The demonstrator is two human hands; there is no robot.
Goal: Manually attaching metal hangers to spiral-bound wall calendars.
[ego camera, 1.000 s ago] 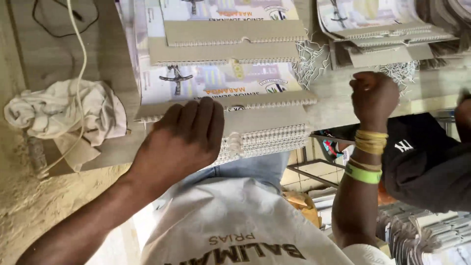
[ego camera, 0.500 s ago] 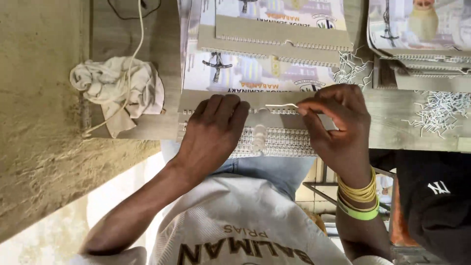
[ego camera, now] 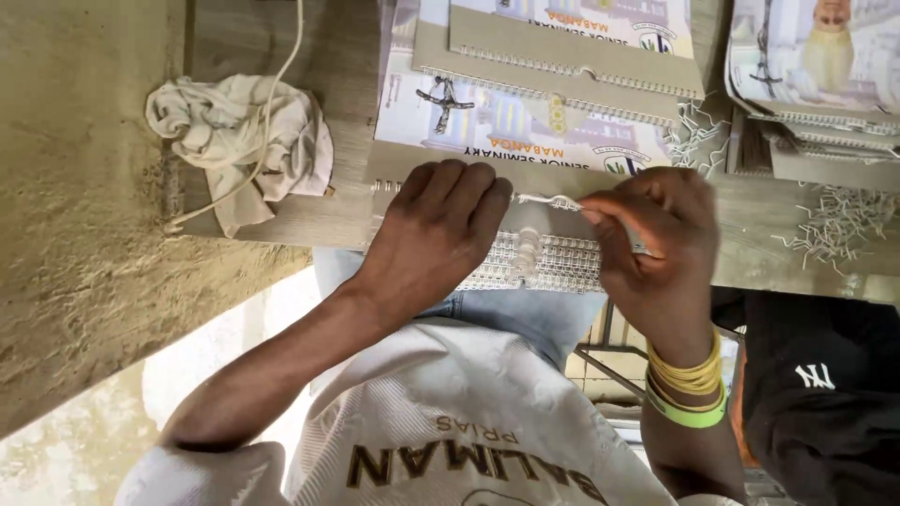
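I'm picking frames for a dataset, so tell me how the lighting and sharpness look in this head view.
Head view: soft, even daylight with no hard shadows; the left hand and right hand are sharp, as is the wire comb piece pinched in the right grip; the pale floor patch at lower left is overexposed; the crumpled cloth is bright but still detailed.

Two bare hands at the table edge: one left hand point(ego camera: 433, 236) spread flat, one right hand point(ego camera: 656, 245) pinching one short white wire comb point(ego camera: 549, 200). One crumpled white cloth point(ego camera: 246, 139) with one pale cord point(ego camera: 272, 103) across it, three printed calendars point(ego camera: 487, 117) overlapping in the near stack, at least two more in a second stack point(ego camera: 814, 66) at the far side, exact number hard to tell. One green wristband point(ego camera: 686, 415) under a bunch of yellow bands point(ego camera: 689, 377), too tightly packed to count, plus two heaps of loose wire offcuts point(ego camera: 830, 220), one black cap point(ego camera: 817, 403).
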